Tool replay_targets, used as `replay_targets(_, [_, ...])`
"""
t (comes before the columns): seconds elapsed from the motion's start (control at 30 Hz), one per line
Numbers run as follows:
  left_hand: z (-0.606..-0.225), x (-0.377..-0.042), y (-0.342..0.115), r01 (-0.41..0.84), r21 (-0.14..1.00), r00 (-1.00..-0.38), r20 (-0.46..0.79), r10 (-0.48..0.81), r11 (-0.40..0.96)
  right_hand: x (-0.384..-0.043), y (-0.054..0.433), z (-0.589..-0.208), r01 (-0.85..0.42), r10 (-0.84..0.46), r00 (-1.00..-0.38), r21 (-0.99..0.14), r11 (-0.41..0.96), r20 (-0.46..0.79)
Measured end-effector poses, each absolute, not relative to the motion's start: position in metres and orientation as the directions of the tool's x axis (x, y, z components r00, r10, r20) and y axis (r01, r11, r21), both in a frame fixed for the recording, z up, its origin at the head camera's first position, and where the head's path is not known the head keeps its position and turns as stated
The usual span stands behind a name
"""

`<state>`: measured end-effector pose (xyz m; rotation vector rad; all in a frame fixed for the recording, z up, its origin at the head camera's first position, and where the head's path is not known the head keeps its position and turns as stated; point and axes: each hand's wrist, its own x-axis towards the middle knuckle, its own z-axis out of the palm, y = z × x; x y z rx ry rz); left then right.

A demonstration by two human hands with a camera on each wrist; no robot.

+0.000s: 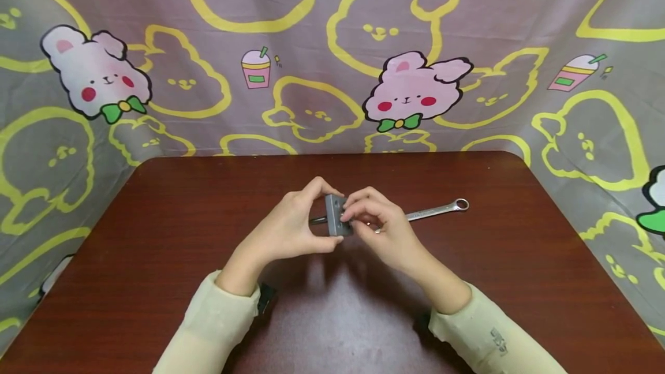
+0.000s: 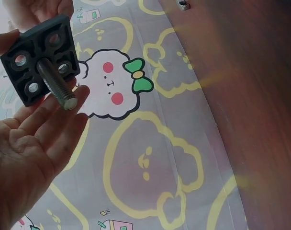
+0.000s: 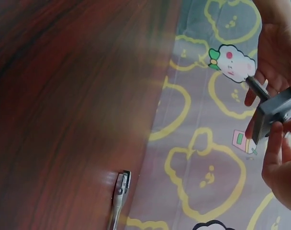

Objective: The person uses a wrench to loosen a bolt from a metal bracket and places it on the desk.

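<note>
A square dark grey plate [image 1: 335,215] with several holes is held up over the table in the head view. My left hand [image 1: 288,224] grips it by opposite edges, thumb below and fingers above. From the middle of the plate a threaded metal bolt [image 2: 57,84] sticks out toward the left palm, its free end bare. On the plate's other face, my right hand [image 1: 387,229] has thumb and fingertips bunched at the centre, pinching the bolt's end there. Those fingers mostly hide that end. In the right wrist view the bolt [image 3: 257,87] points away from the right hand.
A silver wrench [image 1: 433,211] lies on the brown table [image 1: 208,189] beyond my right hand, ring end to the right, its other end hidden behind the hand. A patterned cloth [image 1: 312,114] hangs around the table's back and sides.
</note>
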<state>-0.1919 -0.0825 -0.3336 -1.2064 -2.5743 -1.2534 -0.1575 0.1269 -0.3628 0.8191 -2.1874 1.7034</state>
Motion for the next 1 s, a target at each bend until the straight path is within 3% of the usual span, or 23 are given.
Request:
replay_targets(0.33, [-0.3364, -0.1909, -0.0807, 0.682, 0.637, -0.678, 0.368, 0.636, 0.359, -0.1560, 0.1335, -0.3628, -0.566, -0.312, -0.791, -0.823, 0.045, 0.526])
replay_targets(0.7, [-0.3384, -0.1897, -0.0801, 0.703, 0.598, -0.674, 0.387, 0.630, 0.384, -0.1571, 0.1330, -0.3608, -0.368, -0.187, -0.927, -0.888, 0.276, 0.326])
replay_targets(1.0, [-0.3400, -0.1890, -0.0804, 0.711, 0.570, -0.675, 0.391, 0.626, 0.412, -0.1570, 0.1282, -0.3639, -0.398, -0.188, -0.915, -0.873, 0.284, 0.356])
